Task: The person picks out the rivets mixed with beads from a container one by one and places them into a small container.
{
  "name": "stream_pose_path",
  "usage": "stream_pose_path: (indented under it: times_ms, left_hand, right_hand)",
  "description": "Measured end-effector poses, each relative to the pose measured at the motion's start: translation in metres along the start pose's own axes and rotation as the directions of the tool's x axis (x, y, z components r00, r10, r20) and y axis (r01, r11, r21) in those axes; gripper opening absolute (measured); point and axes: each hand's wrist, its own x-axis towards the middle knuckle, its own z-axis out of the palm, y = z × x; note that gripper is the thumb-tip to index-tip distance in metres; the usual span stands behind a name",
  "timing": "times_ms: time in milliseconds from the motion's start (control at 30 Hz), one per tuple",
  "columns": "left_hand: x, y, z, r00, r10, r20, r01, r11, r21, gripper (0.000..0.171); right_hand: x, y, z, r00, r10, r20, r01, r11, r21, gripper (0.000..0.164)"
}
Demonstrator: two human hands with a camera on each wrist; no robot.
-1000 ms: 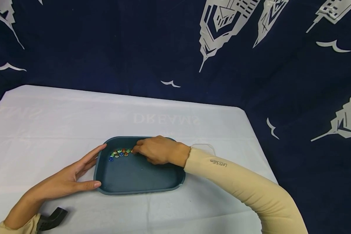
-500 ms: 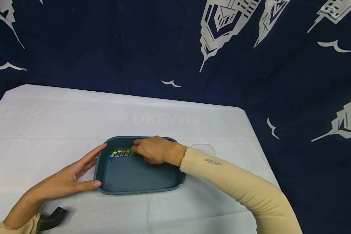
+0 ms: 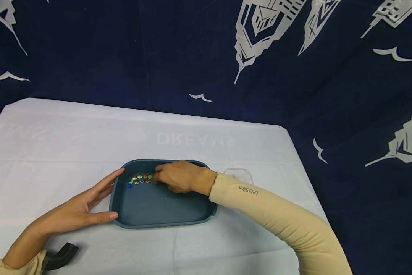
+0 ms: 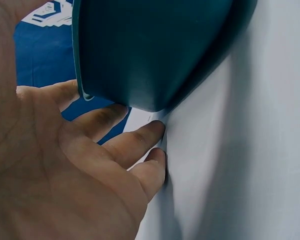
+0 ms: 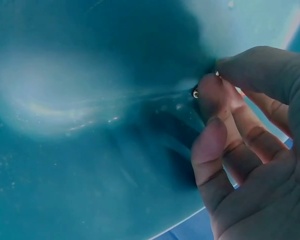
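A dark teal tray [image 3: 157, 223] lies on the white cloth. Glass marbles [image 3: 142, 180] in blue, green, amber and clear form a short double row inside its far left part. My left hand [image 3: 78, 214] touches the tray's left end with spread, fairly straight fingers: thumb at the near corner, fingertips at the far one. My right hand [image 3: 180, 176] reaches into the tray just right of the row, thumb and fingertips together. In the right wrist view, a small shiny marble [image 5: 195, 93] shows at those fingertips, mostly hidden by them.
A clear, thin-edged object [image 3: 241, 173] lies right of the tray, partly behind the right sleeve [image 3: 260, 196]. Near the left wrist is a black curved piece [image 3: 60, 256]. A dark blue cloth [image 3: 140, 57] with white building prints hangs beyond the table.
My right hand has shifted slightly left toward the row, and the orange marble seen at its fingertips is now hidden. The left hand and tray stay in place.
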Motion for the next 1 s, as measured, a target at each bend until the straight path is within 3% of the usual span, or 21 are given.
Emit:
stream_pose_path:
  times_ms: [400,1000]
  left_hand:
    - [0.0007,-0.0004,-0.0003,1.000,0.012,0.008,-0.011,1.000,-0.012,0.095]
    - [0.0001,-0.0004,0.0005,1.000,0.015,0.002,-0.015,1.000,0.000,0.095]
  right_hand:
    - [0.0004,0.0018,0.0024,1.000,-0.012,0.018,0.012,1.000,-0.009,0.019]
    - [0.0029,0.0022,0.0081,0.999,-0.050,0.020,0.051,0.998,-0.035,0.021]
